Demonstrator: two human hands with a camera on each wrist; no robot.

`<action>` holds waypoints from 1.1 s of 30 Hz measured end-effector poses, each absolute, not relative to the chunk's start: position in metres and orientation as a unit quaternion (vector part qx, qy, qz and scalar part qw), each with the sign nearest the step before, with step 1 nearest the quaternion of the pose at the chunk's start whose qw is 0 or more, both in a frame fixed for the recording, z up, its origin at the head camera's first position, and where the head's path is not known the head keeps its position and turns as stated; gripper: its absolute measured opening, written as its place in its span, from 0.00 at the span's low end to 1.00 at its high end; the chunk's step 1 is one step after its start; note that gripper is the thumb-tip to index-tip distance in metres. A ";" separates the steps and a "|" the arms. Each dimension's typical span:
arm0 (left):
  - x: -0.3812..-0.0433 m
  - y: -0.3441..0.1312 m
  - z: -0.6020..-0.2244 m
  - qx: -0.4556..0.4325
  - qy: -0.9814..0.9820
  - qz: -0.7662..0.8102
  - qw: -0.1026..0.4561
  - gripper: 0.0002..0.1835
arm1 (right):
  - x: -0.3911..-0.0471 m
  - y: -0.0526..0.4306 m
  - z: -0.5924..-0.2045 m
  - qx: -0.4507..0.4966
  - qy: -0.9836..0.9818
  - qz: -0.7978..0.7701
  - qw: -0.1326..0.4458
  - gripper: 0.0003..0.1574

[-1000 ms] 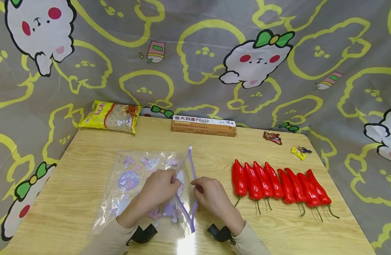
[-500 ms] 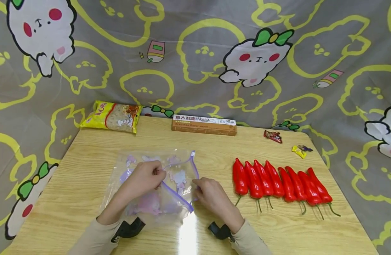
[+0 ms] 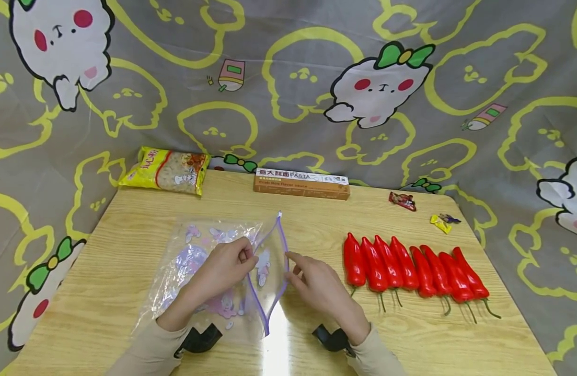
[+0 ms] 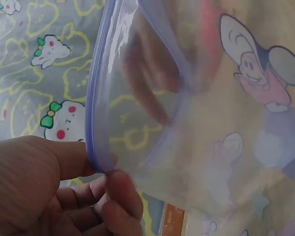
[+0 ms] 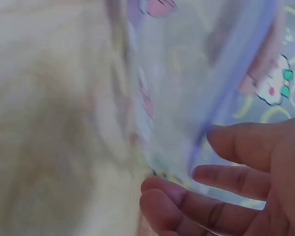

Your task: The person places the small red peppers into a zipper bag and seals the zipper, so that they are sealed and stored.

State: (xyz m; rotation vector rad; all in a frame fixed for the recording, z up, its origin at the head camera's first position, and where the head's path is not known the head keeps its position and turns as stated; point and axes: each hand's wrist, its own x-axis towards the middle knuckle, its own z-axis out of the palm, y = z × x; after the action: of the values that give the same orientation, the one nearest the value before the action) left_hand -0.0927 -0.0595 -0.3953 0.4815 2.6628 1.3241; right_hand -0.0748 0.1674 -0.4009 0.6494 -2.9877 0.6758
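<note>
A clear plastic zip bag [image 3: 208, 292] printed with pink and purple cartoon figures lies on the table, its purple-edged mouth spread apart. My left hand [image 3: 227, 263] pinches the left edge of the mouth between thumb and finger; the left wrist view shows this purple zip edge [image 4: 92, 98] close up. Opposite, my right hand [image 3: 319, 284] touches the right edge with extended fingers, thumb and index finger apart. In the right wrist view the fingers [image 5: 226, 209] are spaced and loosely bent beside the zip strip. To the right lies a row of red peppers [image 3: 401, 266] with green stems.
At the back left is a yellow food packet [image 3: 168, 172], and a pasta box [image 3: 300, 185] stands at the back middle. Small wrapped snacks, one red [image 3: 402, 201] and one yellow [image 3: 440, 224], lie at the back right. A patterned cloth [image 3: 288, 104] surrounds the wooden table [image 3: 105, 250].
The bag's mouth edge first swung left with my left hand, then came back partway right and now stands spread wide. My right hand's fingers have loosened. The peppers have not moved.
</note>
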 end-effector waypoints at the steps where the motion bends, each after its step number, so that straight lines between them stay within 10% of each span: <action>1: -0.093 -0.060 -0.395 0.158 0.881 0.440 0.067 0.06 | -0.075 0.170 -0.398 0.195 -0.956 0.218 0.011 0.26; 13: -0.090 -0.053 -0.394 0.146 0.884 0.436 0.083 0.07 | -0.068 0.254 -0.403 0.086 -0.972 0.027 0.217 0.16; 21: -0.088 -0.052 -0.397 0.153 0.884 0.434 0.082 0.07 | -0.070 0.259 -0.414 0.050 -0.991 -0.035 0.119 0.23; 33: -0.089 -0.051 -0.397 0.162 0.882 0.437 0.075 0.06 | -0.064 0.241 -0.386 0.109 -0.978 0.110 0.141 0.22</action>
State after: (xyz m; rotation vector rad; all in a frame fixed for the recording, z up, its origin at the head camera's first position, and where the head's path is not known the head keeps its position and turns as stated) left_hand -0.0894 -0.0510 -0.3973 0.4862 2.6446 1.3112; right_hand -0.0641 0.2406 -0.3857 0.3150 -2.8230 0.3189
